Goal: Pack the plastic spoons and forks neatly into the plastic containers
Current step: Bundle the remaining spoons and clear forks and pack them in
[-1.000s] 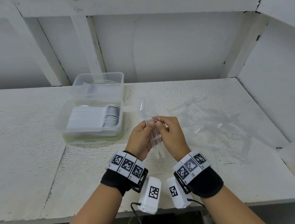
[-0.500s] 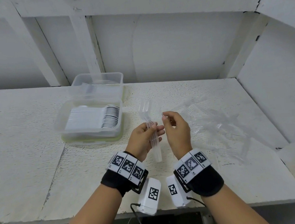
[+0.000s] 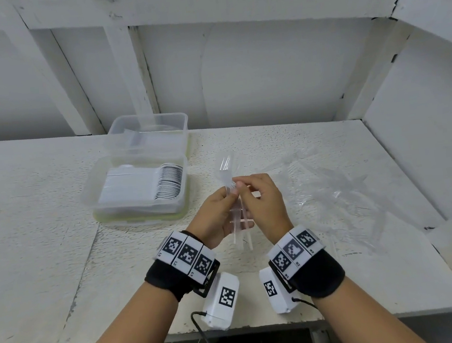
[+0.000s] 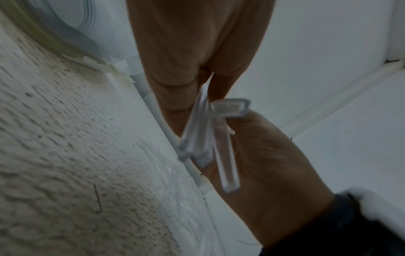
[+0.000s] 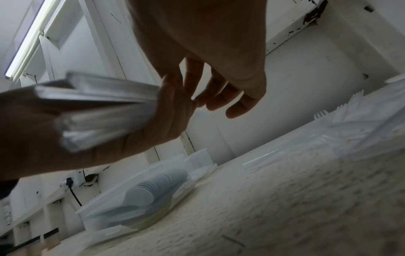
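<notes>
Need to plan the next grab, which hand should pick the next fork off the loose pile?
Probably right. The loose forks lie on the right hand's side, and the left hand grips the gathered fork bundle.

A white bench [image 3: 45, 248] with a rough, pitted painted top runs across the view, set into a corner against white wall panels at the back and on the right. On its left half, near the back, sits a clear plastic container [image 3: 136, 209] on a yellowish-green lid, holding a neat row of white plastic spoons [image 3: 168, 180], and touching it just behind is a second clear container [image 3: 147, 132] whose contents cannot be made out. On the right half lies a loose, scattered pile of clear plastic forks [image 3: 333, 187], well apart from the containers
</notes>
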`<move>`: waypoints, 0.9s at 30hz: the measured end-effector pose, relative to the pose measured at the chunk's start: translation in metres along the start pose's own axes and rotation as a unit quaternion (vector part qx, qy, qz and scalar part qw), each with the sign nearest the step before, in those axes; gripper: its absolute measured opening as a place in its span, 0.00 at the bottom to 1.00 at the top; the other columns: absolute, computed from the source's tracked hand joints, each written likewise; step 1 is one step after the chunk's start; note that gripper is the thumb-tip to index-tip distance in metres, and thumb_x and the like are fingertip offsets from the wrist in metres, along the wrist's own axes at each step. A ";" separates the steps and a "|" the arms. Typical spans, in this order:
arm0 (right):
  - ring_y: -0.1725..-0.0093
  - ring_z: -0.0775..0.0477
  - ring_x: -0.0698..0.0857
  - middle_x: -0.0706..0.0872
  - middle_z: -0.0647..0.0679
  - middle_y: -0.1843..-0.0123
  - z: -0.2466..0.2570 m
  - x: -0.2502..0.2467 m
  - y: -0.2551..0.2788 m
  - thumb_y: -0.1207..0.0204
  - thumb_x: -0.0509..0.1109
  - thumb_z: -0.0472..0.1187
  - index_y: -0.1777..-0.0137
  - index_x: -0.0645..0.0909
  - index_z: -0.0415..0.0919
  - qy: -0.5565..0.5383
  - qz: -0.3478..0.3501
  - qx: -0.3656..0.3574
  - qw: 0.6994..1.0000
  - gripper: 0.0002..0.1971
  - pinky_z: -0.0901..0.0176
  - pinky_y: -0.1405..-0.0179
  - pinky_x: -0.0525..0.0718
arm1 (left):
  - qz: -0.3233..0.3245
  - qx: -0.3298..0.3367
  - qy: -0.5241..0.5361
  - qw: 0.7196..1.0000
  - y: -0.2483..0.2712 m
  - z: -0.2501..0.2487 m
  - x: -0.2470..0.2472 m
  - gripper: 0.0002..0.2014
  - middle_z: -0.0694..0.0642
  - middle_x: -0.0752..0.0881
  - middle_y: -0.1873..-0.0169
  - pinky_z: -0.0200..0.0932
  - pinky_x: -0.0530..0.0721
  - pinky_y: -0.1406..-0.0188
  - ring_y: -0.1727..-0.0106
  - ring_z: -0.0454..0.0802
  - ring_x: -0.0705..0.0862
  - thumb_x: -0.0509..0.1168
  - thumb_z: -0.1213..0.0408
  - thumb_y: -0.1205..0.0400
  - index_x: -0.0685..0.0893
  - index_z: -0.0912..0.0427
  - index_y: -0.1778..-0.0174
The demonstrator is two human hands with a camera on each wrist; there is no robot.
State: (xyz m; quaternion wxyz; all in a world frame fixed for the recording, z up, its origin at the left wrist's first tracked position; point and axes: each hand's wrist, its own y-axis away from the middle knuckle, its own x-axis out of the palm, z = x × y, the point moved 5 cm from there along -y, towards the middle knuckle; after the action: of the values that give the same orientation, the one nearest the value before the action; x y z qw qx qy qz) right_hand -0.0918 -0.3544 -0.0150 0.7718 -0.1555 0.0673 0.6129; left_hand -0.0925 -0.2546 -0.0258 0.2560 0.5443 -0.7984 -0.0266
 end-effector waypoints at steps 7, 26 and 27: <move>0.47 0.55 0.82 0.85 0.54 0.51 0.004 0.001 -0.002 0.23 0.68 0.38 0.50 0.85 0.45 0.027 0.020 -0.003 0.999 0.05 0.62 0.46 0.80 | -0.024 -0.003 -0.016 1.000 -0.003 -0.001 -0.005 0.07 0.57 0.84 0.62 0.49 0.86 0.59 0.61 0.52 0.84 0.55 0.63 0.13 0.76 0.60 0.51; 0.49 0.59 0.76 0.71 0.53 0.51 -0.002 0.013 -0.013 0.20 0.65 0.38 0.40 0.85 0.44 0.057 0.054 -0.002 0.997 0.12 0.76 0.49 0.74 | -0.016 -0.008 -0.050 0.999 -0.003 -0.008 -0.020 0.03 0.54 0.79 0.68 0.39 0.82 0.72 0.73 0.45 0.79 0.57 0.66 0.14 0.75 0.57 0.47; 0.50 0.62 0.75 0.71 0.53 0.51 -0.001 0.013 -0.013 0.20 0.64 0.37 0.40 0.85 0.46 0.060 0.075 -0.011 0.995 0.12 0.75 0.48 0.73 | -0.015 -0.015 -0.062 0.998 -0.003 -0.009 -0.023 0.02 0.55 0.78 0.68 0.38 0.81 0.74 0.74 0.45 0.79 0.59 0.66 0.15 0.74 0.57 0.49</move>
State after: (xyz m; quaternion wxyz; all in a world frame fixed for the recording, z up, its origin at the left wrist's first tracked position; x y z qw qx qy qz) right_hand -0.0762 -0.3449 -0.0174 0.7164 -0.1948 0.1188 0.6593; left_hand -0.0798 -0.2336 -0.0276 0.2140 0.5496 -0.8040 -0.0757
